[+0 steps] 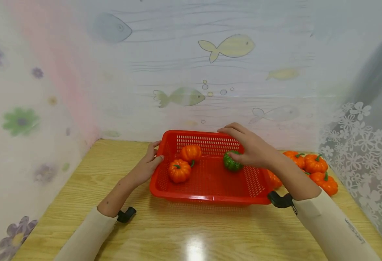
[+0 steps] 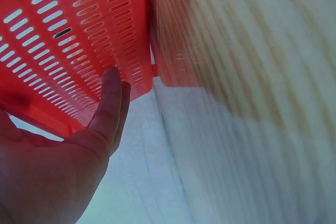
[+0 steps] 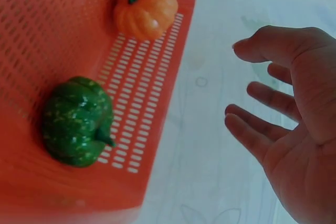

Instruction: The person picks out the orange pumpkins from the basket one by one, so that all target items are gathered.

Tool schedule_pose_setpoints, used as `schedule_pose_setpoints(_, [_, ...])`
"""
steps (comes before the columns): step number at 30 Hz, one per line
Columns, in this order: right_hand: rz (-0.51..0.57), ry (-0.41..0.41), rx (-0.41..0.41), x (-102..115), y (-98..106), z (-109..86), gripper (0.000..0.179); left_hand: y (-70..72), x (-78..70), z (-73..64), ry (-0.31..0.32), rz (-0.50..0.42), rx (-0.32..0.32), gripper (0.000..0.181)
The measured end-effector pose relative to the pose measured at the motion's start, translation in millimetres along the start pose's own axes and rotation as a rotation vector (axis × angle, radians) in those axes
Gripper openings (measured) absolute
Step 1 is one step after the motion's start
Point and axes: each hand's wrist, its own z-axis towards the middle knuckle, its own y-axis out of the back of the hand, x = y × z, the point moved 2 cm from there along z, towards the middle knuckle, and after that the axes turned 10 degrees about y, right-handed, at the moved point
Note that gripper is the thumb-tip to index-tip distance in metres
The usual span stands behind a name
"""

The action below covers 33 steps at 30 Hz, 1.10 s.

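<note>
A red plastic basket (image 1: 210, 197) with slotted sides is in the middle of the head view. At its left end my left hand (image 1: 143, 168) holds the rim, thumb over the edge and fingers along the slotted outer wall, as the left wrist view shows. Inside lie two small orange pumpkins (image 1: 179, 171) on the left and a green speckled pumpkin (image 1: 230, 162) on the right. Over the basket's right part, my right hand (image 1: 251, 146) is spread with nothing in it. In the right wrist view its fingers (image 3: 275, 98) stand apart from the green pumpkin.
Several orange pumpkins (image 1: 316, 164) are grouped on the wooden table (image 1: 177, 235) to the right of the basket, partly behind my right forearm. A patterned sheet with fish drawings (image 1: 233, 46) hangs behind the table, and flowered sheets hang at both sides.
</note>
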Motion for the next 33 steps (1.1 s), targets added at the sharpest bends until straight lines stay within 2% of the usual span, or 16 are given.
schedule_pose_setpoints(5, [-0.008, 0.02, 0.013, 0, -1, 16.1, 0.066, 0.2, 0.7, 0.3, -0.002, -0.004, 0.002, 0.062])
schedule_pose_setpoints(15, [-0.112, 0.106, 0.08, -11, -15, 46.4, 0.062, -0.2, 1.4, 0.8, -0.005, 0.016, -0.007, 0.063])
schedule_pose_setpoints(24, [-0.24, 0.208, 0.17, -13, -46, 66.5, 0.068, 1.2, 2.4, 3.5, -0.006, 0.028, -0.011, 0.063])
schedule_pose_setpoints(33, [-0.323, 0.216, 0.276, -16, -73, 88.7, 0.068, 2.2, 5.7, 11.0, -0.009, 0.019, -0.001, 0.063])
